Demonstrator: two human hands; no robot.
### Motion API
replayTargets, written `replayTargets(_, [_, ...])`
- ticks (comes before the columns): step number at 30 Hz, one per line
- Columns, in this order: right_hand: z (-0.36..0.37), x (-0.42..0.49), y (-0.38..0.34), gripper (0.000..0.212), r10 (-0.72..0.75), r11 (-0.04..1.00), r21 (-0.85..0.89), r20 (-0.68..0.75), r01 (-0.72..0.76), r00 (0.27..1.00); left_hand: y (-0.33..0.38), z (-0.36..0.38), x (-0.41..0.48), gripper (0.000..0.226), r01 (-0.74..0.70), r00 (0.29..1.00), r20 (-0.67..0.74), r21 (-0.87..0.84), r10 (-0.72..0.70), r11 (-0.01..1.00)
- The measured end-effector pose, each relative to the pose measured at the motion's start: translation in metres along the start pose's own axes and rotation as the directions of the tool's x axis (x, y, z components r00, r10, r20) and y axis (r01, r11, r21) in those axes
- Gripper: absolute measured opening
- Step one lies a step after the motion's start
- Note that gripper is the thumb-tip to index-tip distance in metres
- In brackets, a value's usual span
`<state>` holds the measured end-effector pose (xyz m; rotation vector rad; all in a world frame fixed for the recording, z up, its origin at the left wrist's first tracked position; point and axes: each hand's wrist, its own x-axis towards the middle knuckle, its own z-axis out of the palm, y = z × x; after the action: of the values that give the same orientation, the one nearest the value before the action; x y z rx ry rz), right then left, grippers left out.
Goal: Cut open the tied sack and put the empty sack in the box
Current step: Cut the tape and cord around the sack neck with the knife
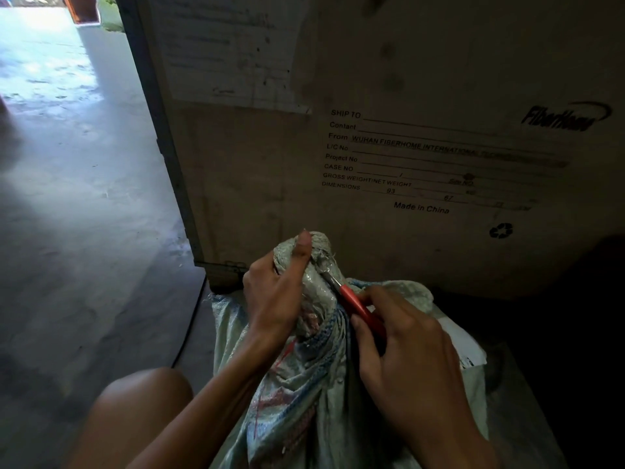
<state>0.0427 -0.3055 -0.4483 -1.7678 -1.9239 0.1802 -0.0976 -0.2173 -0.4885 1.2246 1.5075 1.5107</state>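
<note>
A pale woven sack point(297, 401) with faded blue and red print stands between my knees, its neck bunched and tied at the top. My left hand point(275, 292) is shut on the twisted neck, thumb pointing up along it. In my right hand point(399, 350) I hold a red-handled cutter point(358, 304), whose metal blade touches the neck just right of my left thumb. Right behind the sack rises a large cardboard box point(406, 147) with printed shipping text; its opening is out of view.
Bare concrete floor point(84, 214) stretches to the left, brightly lit at the far end. A dark cable point(189, 333) runs along the floor beside the sack. My left knee point(142, 407) sits at the lower left. Deep shadow fills the right side.
</note>
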Motion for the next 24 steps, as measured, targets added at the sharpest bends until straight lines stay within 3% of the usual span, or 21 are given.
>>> replayTargets(5, [0.000,-0.007,0.003,0.022,0.050,0.998,-0.038,0.090,-0.047,0.995,-0.003,-0.006,0.009,0.056,-0.022,0.999,-0.033,-0.011,0.021,1.000])
replayTargets(9, [0.001,-0.009,0.016,0.014,0.031,0.999,0.009,0.079,-0.031,0.996,-0.002,-0.014,0.019,0.067,0.060,0.995,0.087,-0.098,-0.052,0.993])
replayTargets(12, [-0.013,-0.004,0.025,0.008,0.040,0.985,0.169,0.014,-0.042,0.999,0.005,-0.020,0.026,0.096,0.191,0.965,0.211,-0.156,-0.156,0.969])
replayTargets(15, [-0.032,0.003,0.030,0.009,0.110,0.906,0.418,-0.071,-0.071,0.991,0.007,-0.021,0.027,0.117,0.314,0.921,0.292,-0.165,-0.258,0.935])
replayTargets(17, [-0.037,0.005,0.031,0.025,0.137,0.856,0.509,-0.066,-0.085,0.988,0.010,-0.019,0.023,0.106,0.373,0.885,0.366,-0.190,-0.287,0.908])
replayTargets(20, [-0.032,0.011,0.036,0.047,0.127,0.887,0.452,-0.048,-0.092,0.991,0.015,-0.010,0.011,0.082,0.443,0.797,0.530,-0.187,-0.290,0.877])
replayTargets(24, [-0.023,0.018,0.051,0.050,0.147,0.880,0.451,0.039,-0.148,0.988,0.017,-0.004,0.000,0.073,0.453,0.776,0.573,-0.218,-0.262,0.865])
